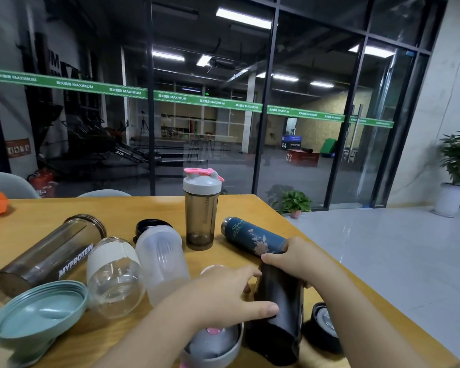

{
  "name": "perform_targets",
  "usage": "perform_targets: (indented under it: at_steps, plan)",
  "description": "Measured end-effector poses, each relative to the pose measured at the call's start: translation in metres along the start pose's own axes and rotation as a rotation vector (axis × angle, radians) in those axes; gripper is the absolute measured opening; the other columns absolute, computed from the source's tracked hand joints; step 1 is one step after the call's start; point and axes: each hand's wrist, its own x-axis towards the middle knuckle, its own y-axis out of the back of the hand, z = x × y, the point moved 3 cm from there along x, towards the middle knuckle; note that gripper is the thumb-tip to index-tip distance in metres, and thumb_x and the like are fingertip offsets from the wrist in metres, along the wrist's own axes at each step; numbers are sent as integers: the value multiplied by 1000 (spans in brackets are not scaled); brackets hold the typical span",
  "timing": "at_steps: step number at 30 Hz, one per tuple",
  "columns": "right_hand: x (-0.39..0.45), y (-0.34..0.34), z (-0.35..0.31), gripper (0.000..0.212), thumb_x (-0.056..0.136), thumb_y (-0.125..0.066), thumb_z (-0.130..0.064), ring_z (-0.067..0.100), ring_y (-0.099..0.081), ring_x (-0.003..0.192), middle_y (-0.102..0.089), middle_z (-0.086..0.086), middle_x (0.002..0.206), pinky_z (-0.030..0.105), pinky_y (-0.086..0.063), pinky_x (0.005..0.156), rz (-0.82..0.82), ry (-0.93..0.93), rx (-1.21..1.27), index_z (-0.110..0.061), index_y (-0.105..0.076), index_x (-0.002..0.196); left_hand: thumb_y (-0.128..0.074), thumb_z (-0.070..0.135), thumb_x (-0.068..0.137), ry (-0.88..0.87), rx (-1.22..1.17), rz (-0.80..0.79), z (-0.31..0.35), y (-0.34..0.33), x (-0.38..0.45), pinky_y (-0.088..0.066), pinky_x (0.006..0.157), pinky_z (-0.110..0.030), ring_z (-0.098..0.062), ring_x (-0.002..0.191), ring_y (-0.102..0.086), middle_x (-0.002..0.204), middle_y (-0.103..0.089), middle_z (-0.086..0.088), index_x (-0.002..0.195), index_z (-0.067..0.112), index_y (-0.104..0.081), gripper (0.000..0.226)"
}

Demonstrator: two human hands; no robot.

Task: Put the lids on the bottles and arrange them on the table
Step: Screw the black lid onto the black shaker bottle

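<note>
Far left of the hands, a smoky brown plastic shaker lies uncapped beside a loose teal screw lid. Nearer, a clear glass bottle and a frosted plastic shaker also lie open. Beyond the hands stands one capped smoky shaker with a grey-and-pink lid, the only one done. The left hand and right hand both grip a dark upright bottle; a navy floral flask lies behind.
</note>
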Motion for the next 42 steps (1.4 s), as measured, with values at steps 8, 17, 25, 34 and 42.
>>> perform_targets:
  at_steps: [8, 17, 25, 34, 42]
  plan:
    - [-3, 9, -27, 43, 75, -64, -57, 16, -59, 71, -59, -2, 74, 29, -44, 59, 75, 109, 44, -17, -54, 89, -54, 76, 72, 59, -113, -22, -5, 4, 12, -29, 112, -37, -20, 130, -43, 136, -53, 3, 149, 35, -7, 100]
    - [-4, 39, -52, 41, 73, -65, -57, 13, -56, 76, -56, -3, 83, 30, -50, 64, 307, 272, 52, -21, -54, 88, -71, 63, 66, 95, -300, 276, -2, 16, 39, -50, 96, -36, -17, 123, -51, 142, -48, 2, 147, 37, 17, 123]
    - [-1, 49, -70, 78, 68, -78, -47, 11, -46, 115, -45, -5, 131, 26, -39, 89, 450, 450, 412, -23, -38, 131, -84, 41, 62, -2, -626, 725, -8, 38, 48, -47, 97, -35, -10, 122, -49, 134, -44, 13, 141, 44, -10, 109]
    - [26, 30, -74, 83, 69, -80, -39, 5, -54, 91, -54, -8, 107, 13, -40, 63, 272, 351, 879, -15, -36, 135, -75, 45, 75, 56, -554, 500, -29, 63, 33, -42, 96, -26, -3, 116, -46, 129, -46, 19, 146, 39, -11, 96]
    - [48, 30, -74, 84, 68, -80, -40, 15, -54, 106, -54, -2, 120, 29, -45, 83, 245, 306, 977, -18, -36, 136, -47, 10, 92, 485, -528, 679, -132, 110, 16, -50, 86, -34, -14, 82, -56, 109, -55, -2, 127, 15, -54, 36]
